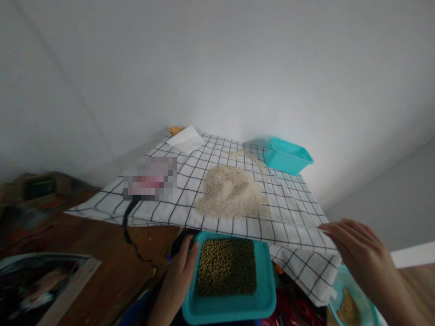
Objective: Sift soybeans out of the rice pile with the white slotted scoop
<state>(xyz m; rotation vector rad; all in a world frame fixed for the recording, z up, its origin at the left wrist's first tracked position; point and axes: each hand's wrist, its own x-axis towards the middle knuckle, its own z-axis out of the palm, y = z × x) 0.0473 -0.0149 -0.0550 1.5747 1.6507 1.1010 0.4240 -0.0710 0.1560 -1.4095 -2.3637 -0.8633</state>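
Observation:
My left hand grips the left rim of a turquoise plastic container. In it lie small round beans, yellowish on the left and dark green on the right. On the right, my right hand has its fingers together at the edge of a white tablecloth with black grid lines. The cloth looks pinched there; my thumb is mostly hidden. Behind the container, a loose heap of pale, rice-like grain is spread on the cloth, with a thin trail at its back.
A second turquoise container stands at the back right. White paper lies at the back left, before a pixelated item with a black cord. A tub with yellowish contents sits low right, under my right arm. Walls enclose the table.

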